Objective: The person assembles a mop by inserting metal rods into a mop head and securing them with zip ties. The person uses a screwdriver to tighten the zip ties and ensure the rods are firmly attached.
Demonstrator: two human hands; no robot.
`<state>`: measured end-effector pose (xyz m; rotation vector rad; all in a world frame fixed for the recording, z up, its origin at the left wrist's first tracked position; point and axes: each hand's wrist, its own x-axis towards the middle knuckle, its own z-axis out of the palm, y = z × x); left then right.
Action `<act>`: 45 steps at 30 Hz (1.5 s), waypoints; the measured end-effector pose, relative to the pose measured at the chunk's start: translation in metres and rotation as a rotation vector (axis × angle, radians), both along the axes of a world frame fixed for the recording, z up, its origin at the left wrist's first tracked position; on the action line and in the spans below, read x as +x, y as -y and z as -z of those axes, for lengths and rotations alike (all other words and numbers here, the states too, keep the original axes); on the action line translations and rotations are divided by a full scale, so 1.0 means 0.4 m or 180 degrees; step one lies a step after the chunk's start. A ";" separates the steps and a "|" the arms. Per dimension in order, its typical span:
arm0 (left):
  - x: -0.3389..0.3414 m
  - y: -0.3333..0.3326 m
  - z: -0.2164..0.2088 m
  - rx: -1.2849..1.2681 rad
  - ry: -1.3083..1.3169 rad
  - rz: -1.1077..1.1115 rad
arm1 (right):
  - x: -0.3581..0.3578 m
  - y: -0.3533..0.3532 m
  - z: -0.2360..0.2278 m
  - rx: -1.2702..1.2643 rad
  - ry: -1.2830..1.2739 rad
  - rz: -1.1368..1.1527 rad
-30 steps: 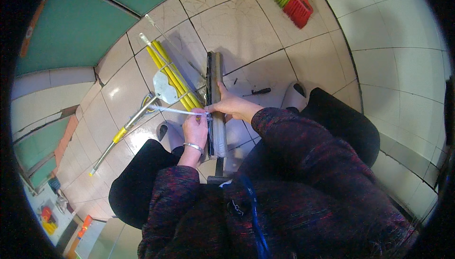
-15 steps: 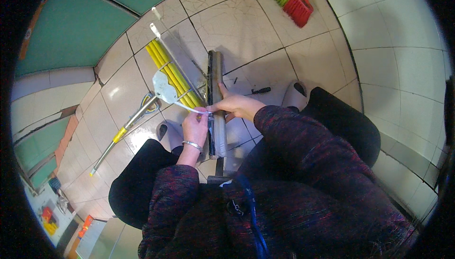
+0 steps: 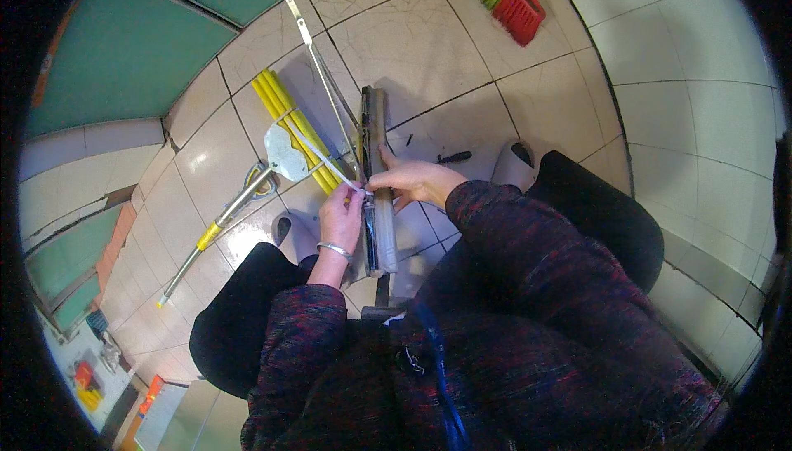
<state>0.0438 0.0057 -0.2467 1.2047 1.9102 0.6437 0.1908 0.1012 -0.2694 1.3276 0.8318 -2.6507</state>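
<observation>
A long sponge mop head [image 3: 383,241], grey on one side and dark along the other, lies lengthwise between my knees. My right hand [image 3: 412,180] grips it near its middle, thumb on top. My left hand [image 3: 340,213], with a bracelet at the wrist, pinches a thin white strip [image 3: 318,152] against the mop head's dark side. The strip's free end slants up to the left over the yellow tubes [image 3: 309,142]. Two thin metal rods [image 3: 328,80] with pale flat ends run from the mop head away from me. My fingertips hide where the strip meets the mop head.
Left of the tubes lies a pole [image 3: 213,228] with a pale blue-grey flat plate [image 3: 285,152]. A black-handled tool [image 3: 454,157] rests on the tiled floor by my right shoe. A red and green broom [image 3: 503,2] stands far right, near the white tiled wall [image 3: 693,105].
The white strip's free end has swung up and away from me, now lying over the yellow tubes. The metal rods have shifted right and their ends come together. Both hands have barely moved.
</observation>
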 end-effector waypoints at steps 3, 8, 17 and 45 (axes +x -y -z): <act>-0.005 0.003 0.015 -0.0068 0.0094 -0.0029 | 0.004 0.004 0.014 -0.0061 -0.0088 0.0060; -0.028 -0.007 0.036 -0.0336 0.0308 -0.0232 | 0.006 0.005 0.037 -0.0309 -0.0153 0.0049; 0.001 0.014 0.031 -0.0327 0.1002 -0.0788 | 0.004 0.000 0.013 -0.0024 0.0081 -0.0003; -0.001 0.035 0.069 -0.0529 0.2809 -0.2074 | -0.028 0.023 -0.006 0.0517 0.0284 0.0199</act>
